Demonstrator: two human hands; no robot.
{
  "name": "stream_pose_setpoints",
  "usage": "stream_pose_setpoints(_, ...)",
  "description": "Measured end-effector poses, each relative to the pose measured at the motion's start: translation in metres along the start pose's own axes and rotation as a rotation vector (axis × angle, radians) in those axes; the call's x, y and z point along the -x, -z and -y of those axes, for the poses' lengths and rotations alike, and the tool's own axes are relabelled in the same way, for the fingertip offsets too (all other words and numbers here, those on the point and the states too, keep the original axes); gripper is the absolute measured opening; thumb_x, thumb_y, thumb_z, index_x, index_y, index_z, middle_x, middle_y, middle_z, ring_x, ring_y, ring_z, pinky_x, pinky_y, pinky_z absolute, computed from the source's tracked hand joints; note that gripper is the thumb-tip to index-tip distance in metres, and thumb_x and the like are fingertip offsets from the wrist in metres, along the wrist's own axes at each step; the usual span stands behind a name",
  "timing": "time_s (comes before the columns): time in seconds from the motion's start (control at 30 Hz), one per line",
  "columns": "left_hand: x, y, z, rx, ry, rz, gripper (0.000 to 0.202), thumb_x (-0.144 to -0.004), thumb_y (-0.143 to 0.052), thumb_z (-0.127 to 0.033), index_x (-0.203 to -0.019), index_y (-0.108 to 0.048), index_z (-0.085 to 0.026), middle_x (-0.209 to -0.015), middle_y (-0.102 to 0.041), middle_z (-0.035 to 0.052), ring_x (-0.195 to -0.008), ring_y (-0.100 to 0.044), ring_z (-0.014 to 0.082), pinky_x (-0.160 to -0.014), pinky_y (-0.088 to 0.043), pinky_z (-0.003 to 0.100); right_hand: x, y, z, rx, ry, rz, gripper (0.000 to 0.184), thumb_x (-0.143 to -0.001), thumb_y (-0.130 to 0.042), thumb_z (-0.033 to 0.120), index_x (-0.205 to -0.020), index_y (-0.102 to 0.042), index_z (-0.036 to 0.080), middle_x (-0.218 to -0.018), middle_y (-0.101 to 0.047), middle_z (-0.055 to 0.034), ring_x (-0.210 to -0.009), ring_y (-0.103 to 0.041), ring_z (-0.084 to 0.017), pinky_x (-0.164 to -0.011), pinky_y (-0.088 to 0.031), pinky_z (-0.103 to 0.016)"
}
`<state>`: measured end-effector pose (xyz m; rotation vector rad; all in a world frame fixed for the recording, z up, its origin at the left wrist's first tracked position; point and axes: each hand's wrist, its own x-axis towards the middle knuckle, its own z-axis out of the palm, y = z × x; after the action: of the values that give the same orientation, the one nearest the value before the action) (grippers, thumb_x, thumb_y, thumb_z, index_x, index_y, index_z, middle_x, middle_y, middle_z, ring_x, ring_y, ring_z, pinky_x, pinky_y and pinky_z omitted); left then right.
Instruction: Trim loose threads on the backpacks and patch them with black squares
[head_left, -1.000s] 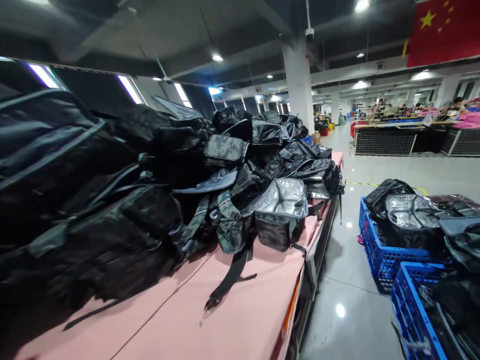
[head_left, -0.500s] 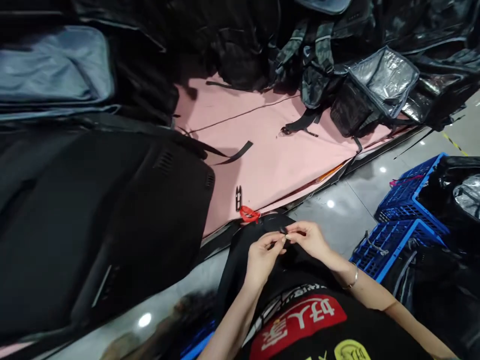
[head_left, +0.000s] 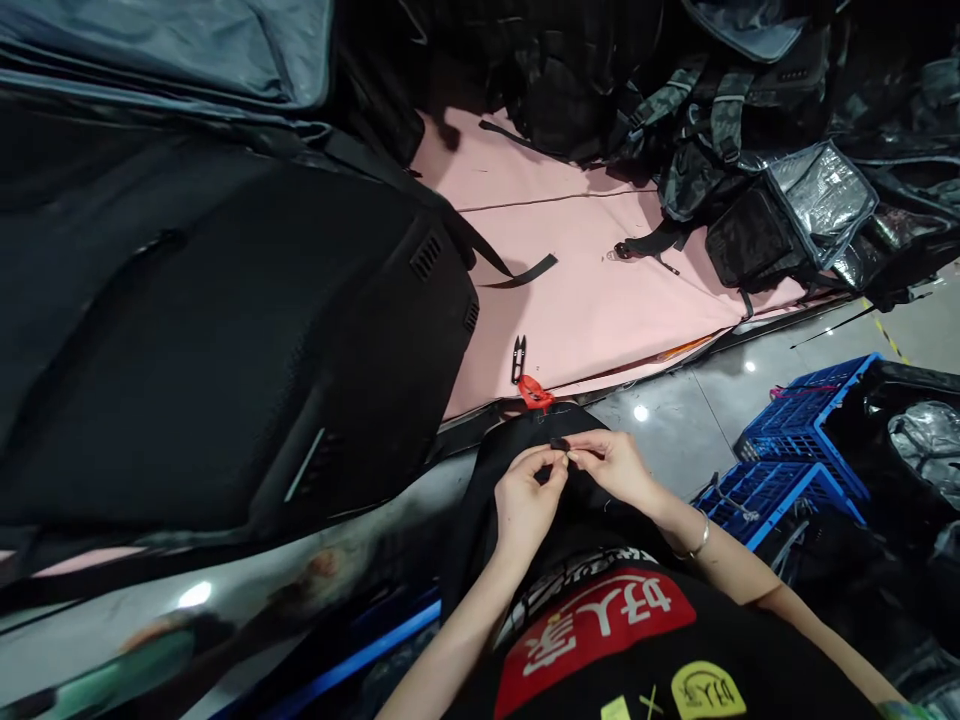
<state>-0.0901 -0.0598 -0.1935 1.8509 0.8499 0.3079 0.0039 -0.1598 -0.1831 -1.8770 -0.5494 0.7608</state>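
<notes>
- Pale pink-covered counter (head_left: pixel 585 320) crosses the upper middle of the head view, with glossy grey floor (head_left: pixel 675 410) below it at centre right.
- Large black padded fabric bag (head_left: pixel 225 320) fills the left; a dark boxy bag with silver foil lining (head_left: pixel 821 195) sits at upper right, and a blue plastic lattice crate (head_left: pixel 799 415) at lower right.
- Small dark piece (head_left: pixel 559 444), too small to identify, is just below the centre, above the wearer's black apron with a red printed panel (head_left: pixel 600 630).
- Left hand (head_left: pixel 527 497) and right hand (head_left: pixel 616 468) meet there, fingertips pinched narrow on the piece.
- Handling it well probably calls for light, opposed pinches, with one hand steadying while the other adjusts.
- Slim black thread snips (head_left: pixel 518 358) lie on the counter beside a red loop (head_left: pixel 535 392), near both hands.
</notes>
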Motion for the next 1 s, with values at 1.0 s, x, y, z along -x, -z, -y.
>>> stream_pose_setpoints(1.0,0.008,0.0,0.018,-0.212,-0.134,-0.117,0.012,-0.073,-0.052,-0.022,-0.072,-0.063,-0.019,-0.091,-0.065,0.0064,-0.087,-0.057,0.0221,-0.078,-0.047,0.034,-0.003,-0.027,-0.022,0.009,0.075,0.022,0.026,-0.076,-0.052,0.016,-0.096,-0.068,0.022,-0.095,-0.07,0.0004,-0.087,-0.066,-0.016,-0.083,-0.053,-0.029)
